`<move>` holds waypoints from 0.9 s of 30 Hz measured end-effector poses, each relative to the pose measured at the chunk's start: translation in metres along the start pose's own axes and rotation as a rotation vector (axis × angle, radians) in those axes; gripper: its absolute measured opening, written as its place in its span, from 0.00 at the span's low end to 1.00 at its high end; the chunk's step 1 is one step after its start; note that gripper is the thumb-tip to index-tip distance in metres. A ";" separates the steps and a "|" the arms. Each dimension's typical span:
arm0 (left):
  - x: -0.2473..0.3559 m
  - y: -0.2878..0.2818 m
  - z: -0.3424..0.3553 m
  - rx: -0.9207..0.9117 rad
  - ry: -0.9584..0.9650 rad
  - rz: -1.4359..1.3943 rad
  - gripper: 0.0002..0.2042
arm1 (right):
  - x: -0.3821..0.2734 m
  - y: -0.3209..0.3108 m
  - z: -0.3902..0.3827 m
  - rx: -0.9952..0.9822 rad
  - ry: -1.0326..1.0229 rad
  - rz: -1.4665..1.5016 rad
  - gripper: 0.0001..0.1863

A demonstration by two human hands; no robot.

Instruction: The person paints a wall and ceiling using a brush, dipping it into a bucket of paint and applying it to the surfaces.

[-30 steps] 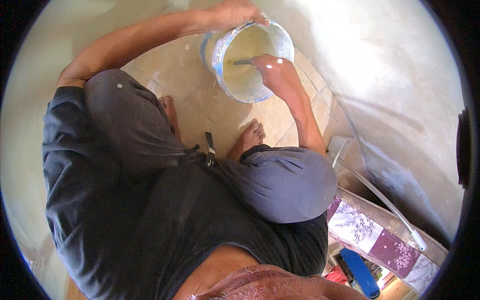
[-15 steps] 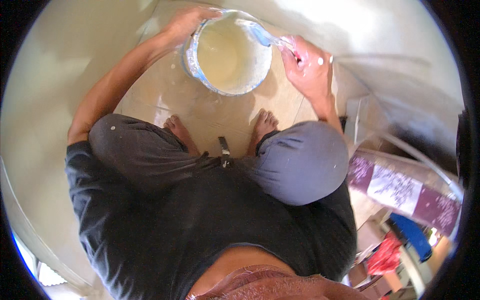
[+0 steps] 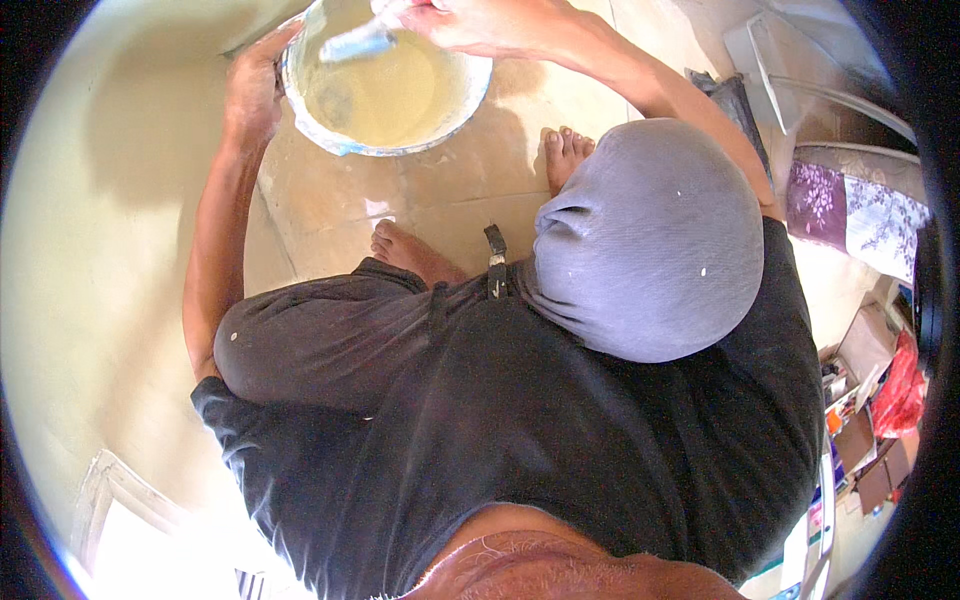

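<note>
A white bucket [image 3: 470,105] with blue smears on its rim stands on the tiled floor at the top of the view, part-filled with pale yellow liquid that looks like paint [image 3: 405,100]. My left hand [image 3: 252,95] grips the bucket's left side near the rim. Over the bucket's mouth, my right hand [image 3: 465,22] is closed around the handle of a paintbrush [image 3: 357,43]. The brush's pale blue and white head hangs above the liquid, pointing left. The bucket's far rim is cut off by the picture's edge.
My bare feet [image 3: 415,250] rest on the beige tiles [image 3: 340,215] between bent knees. A pale wall [image 3: 110,250] runs along the left. At right are a purple-and-white patterned cloth [image 3: 860,205], a red plastic bag [image 3: 897,390] and assorted boxes.
The view has shifted, so the bucket sits higher and further left. My right hand has brought the brush from the bucket's right rim to over its mouth. My left hand keeps hold of the bucket.
</note>
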State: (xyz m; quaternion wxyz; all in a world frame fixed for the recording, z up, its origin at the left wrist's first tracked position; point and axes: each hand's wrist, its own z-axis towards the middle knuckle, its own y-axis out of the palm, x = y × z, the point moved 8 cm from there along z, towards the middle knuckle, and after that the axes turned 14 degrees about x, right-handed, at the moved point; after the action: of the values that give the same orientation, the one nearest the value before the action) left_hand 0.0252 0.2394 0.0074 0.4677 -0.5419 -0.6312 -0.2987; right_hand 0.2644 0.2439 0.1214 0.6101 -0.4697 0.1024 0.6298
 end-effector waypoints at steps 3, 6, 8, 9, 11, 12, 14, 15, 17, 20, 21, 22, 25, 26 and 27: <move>0.002 0.000 0.005 0.008 -0.003 0.029 0.17 | -0.009 -0.009 0.002 0.122 -0.285 -0.274 0.02; -0.002 -0.005 0.010 0.010 -0.002 0.018 0.17 | -0.004 -0.004 -0.005 0.077 -0.334 -0.364 0.02; -0.003 -0.011 0.002 0.057 -0.024 -0.020 0.17 | -0.009 -0.006 -0.010 0.042 -0.348 -0.399 0.02; 0.001 -0.002 0.000 0.054 -0.030 -0.050 0.17 | -0.019 -0.018 -0.012 0.065 -0.332 -0.413 0.02; 0.004 0.002 0.002 0.057 -0.055 -0.064 0.17 | -0.036 -0.045 -0.013 0.143 -0.292 -0.382 0.02; 0.002 0.000 0.002 0.062 -0.072 -0.048 0.17 | -0.039 -0.057 -0.012 0.196 -0.267 -0.336 0.03; -0.004 -0.004 0.004 0.075 -0.099 -0.032 0.17 | -0.019 -0.055 -0.019 0.204 -0.219 -0.171 0.02; -0.005 -0.004 0.006 0.076 -0.106 -0.034 0.17 | -0.017 -0.057 -0.019 0.208 -0.193 -0.096 0.03; -0.010 -0.005 0.011 0.054 -0.110 -0.055 0.17 | -0.012 -0.047 -0.017 -0.098 0.077 -0.082 0.03; -0.010 -0.005 0.014 0.005 -0.080 -0.086 0.18 | -0.017 -0.033 -0.022 -0.273 0.162 0.061 0.03; -0.007 -0.002 0.012 -0.002 -0.054 -0.076 0.18 | -0.021 -0.030 -0.023 -0.282 0.139 0.128 0.03; -0.003 0.000 0.009 -0.007 -0.029 -0.066 0.18 | -0.019 -0.027 -0.023 -0.296 0.163 0.138 0.03; 0.005 0.009 -0.001 0.031 -0.052 -0.079 0.17 | -0.011 -0.023 -0.016 -0.252 0.165 0.133 0.04; 0.007 0.010 -0.008 0.035 -0.056 -0.065 0.17 | -0.011 -0.023 -0.013 -0.183 0.116 0.117 0.04; 0.012 0.014 -0.011 0.030 -0.053 -0.054 0.17 | -0.010 -0.026 -0.008 -0.111 0.065 0.087 0.04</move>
State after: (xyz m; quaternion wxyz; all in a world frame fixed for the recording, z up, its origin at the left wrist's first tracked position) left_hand 0.0417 0.2375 0.0210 0.4505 -0.5254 -0.6621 -0.2873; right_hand 0.2885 0.2374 0.1355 0.5515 -0.5181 0.1077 0.6449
